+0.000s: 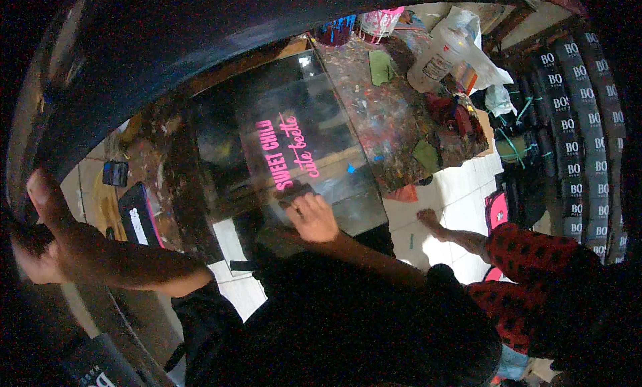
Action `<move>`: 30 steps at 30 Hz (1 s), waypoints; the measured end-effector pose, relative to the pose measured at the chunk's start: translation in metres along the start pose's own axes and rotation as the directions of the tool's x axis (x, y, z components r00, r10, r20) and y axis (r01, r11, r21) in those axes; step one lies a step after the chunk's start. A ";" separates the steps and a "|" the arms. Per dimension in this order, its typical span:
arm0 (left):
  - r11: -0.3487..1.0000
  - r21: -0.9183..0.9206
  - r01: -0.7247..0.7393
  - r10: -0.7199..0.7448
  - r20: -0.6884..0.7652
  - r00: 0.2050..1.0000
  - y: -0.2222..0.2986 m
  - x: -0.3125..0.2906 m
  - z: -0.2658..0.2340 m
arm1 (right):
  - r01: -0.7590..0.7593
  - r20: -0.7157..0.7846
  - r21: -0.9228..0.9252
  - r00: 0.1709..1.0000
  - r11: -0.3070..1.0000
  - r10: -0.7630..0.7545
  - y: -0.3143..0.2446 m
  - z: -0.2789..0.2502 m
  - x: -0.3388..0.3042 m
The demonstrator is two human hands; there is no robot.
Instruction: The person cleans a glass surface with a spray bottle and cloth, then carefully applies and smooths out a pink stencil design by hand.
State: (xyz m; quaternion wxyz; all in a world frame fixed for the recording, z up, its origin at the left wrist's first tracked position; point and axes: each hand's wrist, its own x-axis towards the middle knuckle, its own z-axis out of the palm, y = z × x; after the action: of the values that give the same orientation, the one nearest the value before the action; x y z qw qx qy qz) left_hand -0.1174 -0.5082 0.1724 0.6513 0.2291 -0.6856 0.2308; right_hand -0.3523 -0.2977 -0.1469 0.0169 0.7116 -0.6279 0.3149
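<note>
On a dark, glossy flat board (334,106), bright pink lettering (287,150) runs in two lines, one in blocky and one in cursive letters. My right hand (315,218) presses a small dark pad (294,194), perhaps a cloth or sponge, against the board at the near end of the lettering. Its fingers are bent over the pad. At the far left, my left hand (45,253) is closed at the edge of a large dark panel (167,59) that arches across the left and top of the view. Its thumb points up along the edge; some fingers are hidden.
A paint-stained table (374,133) bears paint tubs (379,25), a translucent plastic jug (435,66) and scraps of cloth. Stacked dark packages (568,146) line the right side. Another person's bare foot (431,223) rests on the tiled floor to the right.
</note>
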 end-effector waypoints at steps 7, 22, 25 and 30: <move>0.986 -0.020 0.165 -0.165 -0.047 0.985 -0.013 -0.004 -0.013 | 0.186 -0.203 0.037 0.963 0.982 -0.175 -0.012 -0.016 0.015; 0.969 -0.001 0.246 -0.245 -0.077 0.966 -0.016 -0.002 -0.017 | 0.100 -0.255 0.387 0.967 0.917 0.002 -0.024 -0.057 0.030; 0.979 -0.004 0.205 -0.205 -0.052 0.977 -0.028 -0.001 -0.020 | 0.106 -0.264 0.388 0.964 0.915 0.000 -0.023 -0.055 0.031; 0.984 0.032 0.177 -0.174 -0.073 0.982 -0.023 -0.001 -0.015 | 0.133 -0.335 0.336 0.942 0.933 -0.014 -0.024 -0.060 0.039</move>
State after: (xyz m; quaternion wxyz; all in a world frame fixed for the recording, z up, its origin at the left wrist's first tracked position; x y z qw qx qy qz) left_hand -0.0914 -0.5168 0.1724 0.6881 0.2928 -0.6351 0.1935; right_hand -0.3558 -0.3025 -0.0720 0.0047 0.6640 -0.5219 0.5354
